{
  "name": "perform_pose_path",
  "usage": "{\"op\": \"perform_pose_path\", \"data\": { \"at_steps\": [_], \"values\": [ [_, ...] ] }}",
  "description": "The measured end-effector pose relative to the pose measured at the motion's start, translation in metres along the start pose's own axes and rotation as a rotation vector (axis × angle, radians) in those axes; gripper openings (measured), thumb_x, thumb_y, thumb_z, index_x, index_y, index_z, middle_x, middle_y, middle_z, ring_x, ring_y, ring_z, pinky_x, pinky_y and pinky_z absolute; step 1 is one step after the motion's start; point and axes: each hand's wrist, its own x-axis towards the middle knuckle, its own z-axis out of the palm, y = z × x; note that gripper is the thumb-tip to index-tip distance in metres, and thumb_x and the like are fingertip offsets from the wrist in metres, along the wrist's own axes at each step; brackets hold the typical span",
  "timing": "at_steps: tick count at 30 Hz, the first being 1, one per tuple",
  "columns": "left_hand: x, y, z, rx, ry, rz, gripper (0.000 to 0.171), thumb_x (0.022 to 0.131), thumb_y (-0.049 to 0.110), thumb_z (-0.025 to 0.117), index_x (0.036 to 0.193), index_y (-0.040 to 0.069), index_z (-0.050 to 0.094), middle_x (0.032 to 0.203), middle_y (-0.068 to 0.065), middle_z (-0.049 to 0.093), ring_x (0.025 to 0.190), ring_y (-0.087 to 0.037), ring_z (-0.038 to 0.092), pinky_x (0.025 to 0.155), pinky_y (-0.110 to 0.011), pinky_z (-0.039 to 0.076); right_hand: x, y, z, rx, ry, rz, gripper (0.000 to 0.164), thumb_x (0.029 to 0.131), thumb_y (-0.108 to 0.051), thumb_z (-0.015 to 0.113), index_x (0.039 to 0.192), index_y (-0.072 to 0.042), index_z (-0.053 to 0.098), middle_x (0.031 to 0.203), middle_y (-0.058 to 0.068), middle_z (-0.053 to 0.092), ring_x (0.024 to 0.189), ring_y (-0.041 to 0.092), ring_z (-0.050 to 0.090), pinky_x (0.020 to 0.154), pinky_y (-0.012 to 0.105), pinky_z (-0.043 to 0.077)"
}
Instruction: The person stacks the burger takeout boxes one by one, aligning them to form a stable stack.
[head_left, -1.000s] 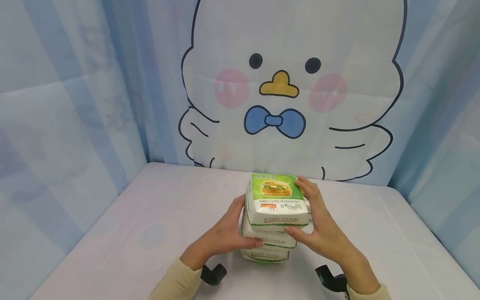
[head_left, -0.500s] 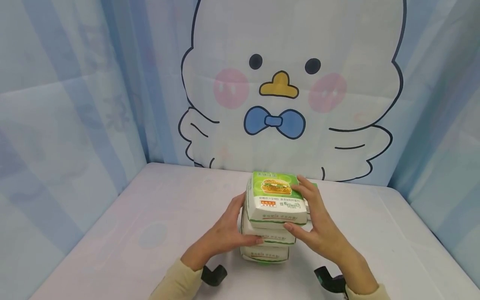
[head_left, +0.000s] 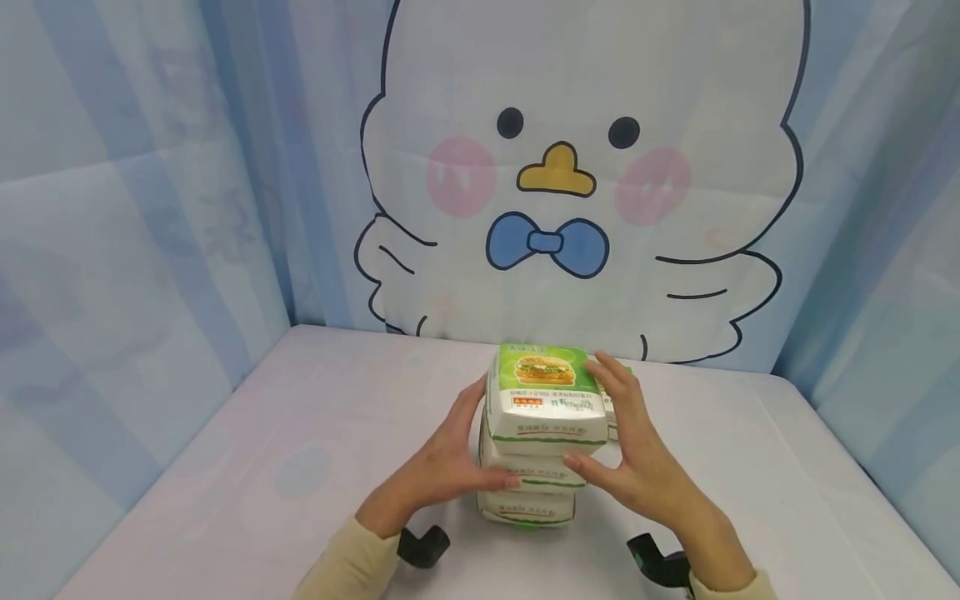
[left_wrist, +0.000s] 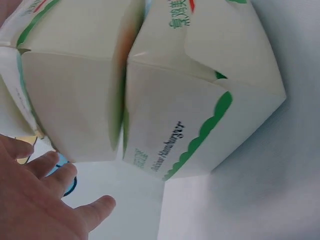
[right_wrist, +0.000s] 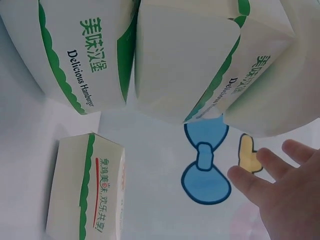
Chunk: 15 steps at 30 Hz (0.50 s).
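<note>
Three white-and-green hamburger boxes stand stacked on the table. The top box (head_left: 551, 421) shows a burger picture on its lid and sits askew over the middle box (head_left: 547, 473); the bottom box (head_left: 525, 508) rests on the table. Along the stack's left side is my left hand (head_left: 446, 462), thumb laid across the middle box's front, fingers extended and spread in the left wrist view. My right hand (head_left: 645, 458) flanks the top box, thumb at its lower front corner. In the right wrist view, its straight, spread fingers (right_wrist: 250, 182) lie just beside that box.
Another hamburger box (right_wrist: 85, 190) stands behind the stack to the right, mostly hidden in the head view. A curtain (head_left: 558, 67) with a cartoon chick rises at the table's (head_left: 337, 400) back edge. Black curved pieces (head_left: 423, 547) sit by both wrists.
The top box has shifted slightly left and back over the stack, and the right hand's fingers have eased at its right edge. The left hand has hardly moved.
</note>
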Motion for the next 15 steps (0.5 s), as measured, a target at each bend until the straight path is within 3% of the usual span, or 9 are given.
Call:
{"op": "perform_pose_path", "data": {
  "at_steps": [5, 15],
  "values": [
    [0.000, 0.006, -0.006, 0.066, 0.046, -0.045, 0.112, 0.057, 0.059, 0.074, 0.139, 0.044, 0.000, 0.146, 0.021, 0.008, 0.137, -0.009, 0.013, 0.104, -0.056, 0.025, -0.001, -0.002, -0.001, -0.003, -0.012, 0.046, 0.099, 0.069, -0.029, 0.076, 0.143, -0.025, 0.011, 0.150, -0.007, 0.002, 0.134, 0.019, 0.013, 0.096, 0.064, 0.028],
    [0.007, 0.013, -0.011, 0.074, 0.067, 0.032, 0.112, 0.060, 0.055, 0.074, 0.142, 0.037, 0.000, 0.148, 0.017, 0.007, 0.137, -0.012, 0.013, 0.104, -0.055, 0.026, -0.001, 0.000, 0.000, 0.021, -0.024, 0.016, 0.098, 0.070, -0.028, 0.076, 0.143, -0.023, 0.012, 0.149, -0.004, 0.006, 0.133, 0.017, 0.015, 0.098, 0.061, 0.029]
  ]
}}
